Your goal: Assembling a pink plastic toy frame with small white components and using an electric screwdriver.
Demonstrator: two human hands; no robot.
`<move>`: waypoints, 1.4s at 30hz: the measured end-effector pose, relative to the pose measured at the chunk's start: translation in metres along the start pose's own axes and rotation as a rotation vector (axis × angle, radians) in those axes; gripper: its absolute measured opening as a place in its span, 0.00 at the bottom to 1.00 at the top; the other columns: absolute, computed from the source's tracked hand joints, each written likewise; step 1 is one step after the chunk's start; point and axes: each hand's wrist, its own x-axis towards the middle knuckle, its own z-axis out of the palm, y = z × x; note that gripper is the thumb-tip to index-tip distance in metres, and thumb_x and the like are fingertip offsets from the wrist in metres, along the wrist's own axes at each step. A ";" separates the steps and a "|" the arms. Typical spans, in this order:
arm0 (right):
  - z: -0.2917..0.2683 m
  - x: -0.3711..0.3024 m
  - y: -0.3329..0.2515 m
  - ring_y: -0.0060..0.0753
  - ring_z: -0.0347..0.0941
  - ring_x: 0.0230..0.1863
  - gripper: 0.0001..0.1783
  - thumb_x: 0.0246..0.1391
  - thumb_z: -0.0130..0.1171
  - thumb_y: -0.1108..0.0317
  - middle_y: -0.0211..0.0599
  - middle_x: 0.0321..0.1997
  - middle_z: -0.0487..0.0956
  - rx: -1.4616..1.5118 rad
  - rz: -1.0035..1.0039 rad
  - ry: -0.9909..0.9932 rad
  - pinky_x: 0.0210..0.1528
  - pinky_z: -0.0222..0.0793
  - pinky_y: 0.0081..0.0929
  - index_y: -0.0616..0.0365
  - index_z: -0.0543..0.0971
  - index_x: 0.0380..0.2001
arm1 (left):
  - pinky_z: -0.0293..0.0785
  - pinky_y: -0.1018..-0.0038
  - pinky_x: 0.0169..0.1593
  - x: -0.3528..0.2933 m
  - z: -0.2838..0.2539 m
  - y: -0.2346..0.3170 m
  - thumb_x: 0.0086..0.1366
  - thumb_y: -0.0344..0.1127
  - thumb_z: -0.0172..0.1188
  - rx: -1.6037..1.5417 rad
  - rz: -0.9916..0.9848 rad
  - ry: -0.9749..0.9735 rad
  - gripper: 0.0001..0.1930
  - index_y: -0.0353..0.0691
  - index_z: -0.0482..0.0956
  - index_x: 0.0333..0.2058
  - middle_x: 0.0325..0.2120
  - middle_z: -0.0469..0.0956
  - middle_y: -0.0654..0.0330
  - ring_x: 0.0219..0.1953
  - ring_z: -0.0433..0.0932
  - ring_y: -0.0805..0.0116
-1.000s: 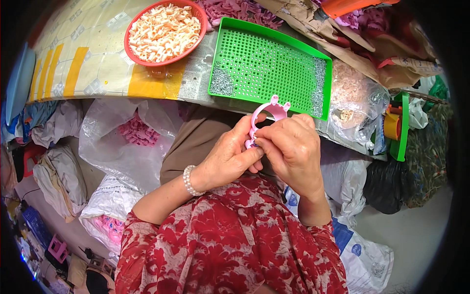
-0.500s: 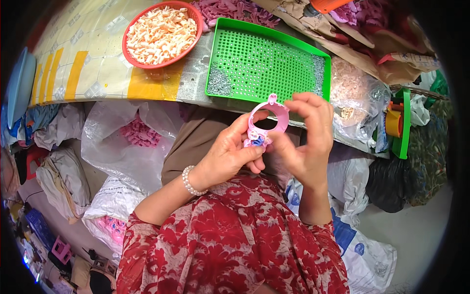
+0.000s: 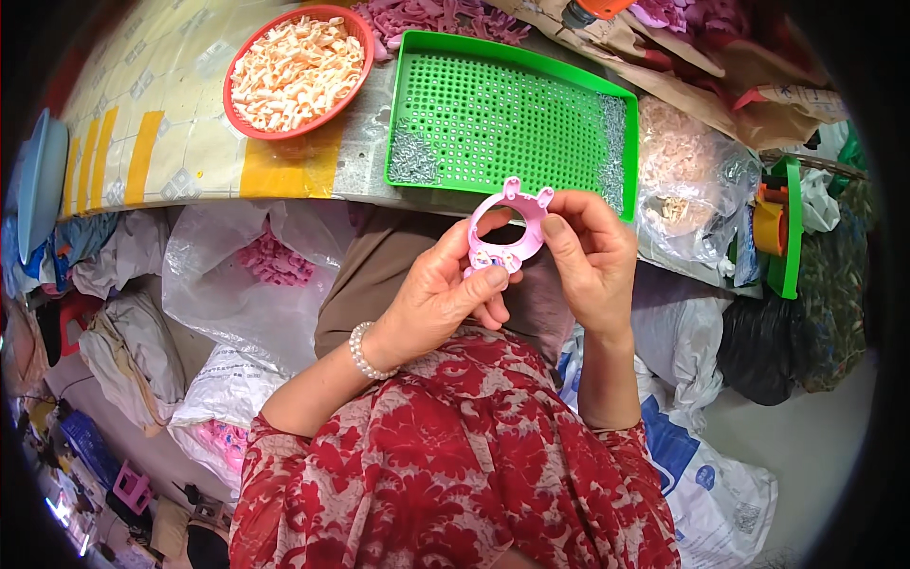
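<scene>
A pink plastic ring-shaped part (image 3: pixel 528 248) with two small ear-like lugs on top is held up over my lap. My left hand (image 3: pixel 438 289) grips its lower left side, thumb lying over a small decorated cluster at the bottom. On the right rim, just under one lug, the thumb and fingers of my right hand (image 3: pixel 592 251) are closed. Just beyond the part stands a green perforated tray (image 3: pixel 502 119), with heaps of small metal screws (image 3: pixel 411 156) at its left and right ends.
A red basket (image 3: pixel 368 57) of cream plastic pieces (image 3: pixel 299 71) stands at the table's back left. Pink parts (image 3: pixel 427 24) lie behind the tray. Right of it are a clear bag of pale pieces (image 3: pixel 678 175) and a green bin (image 3: pixel 787 228). Bags (image 3: pixel 270 256) of pink parts sit below left.
My right hand has come in to the ring's right rim and closed there. The ring has turned slightly, so both lugs now show. The whole view has shifted a little.
</scene>
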 end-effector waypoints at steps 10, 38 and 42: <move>0.004 -0.002 0.006 0.19 0.74 0.30 0.07 0.55 0.55 0.74 0.34 0.31 0.77 0.215 0.038 0.004 0.33 0.70 0.15 0.66 0.71 0.36 | 0.77 0.81 0.30 0.000 0.002 -0.003 0.68 0.37 0.47 0.150 0.048 0.013 0.27 0.39 0.50 0.62 0.36 0.75 0.54 0.27 0.76 0.75; 0.005 -0.005 0.002 0.20 0.75 0.30 0.07 0.52 0.58 0.77 0.36 0.33 0.78 0.177 -0.032 0.007 0.33 0.72 0.16 0.65 0.74 0.34 | 0.71 0.84 0.23 0.000 0.010 -0.001 0.62 0.34 0.57 0.292 0.034 0.126 0.27 0.35 0.58 0.56 0.29 0.74 0.64 0.19 0.72 0.81; 0.001 -0.006 0.001 0.20 0.75 0.31 0.07 0.52 0.58 0.77 0.36 0.33 0.78 0.166 -0.026 0.007 0.33 0.72 0.16 0.65 0.74 0.35 | 0.71 0.84 0.21 0.000 0.012 0.000 0.62 0.35 0.57 0.300 0.011 0.146 0.23 0.35 0.61 0.53 0.26 0.75 0.63 0.19 0.73 0.81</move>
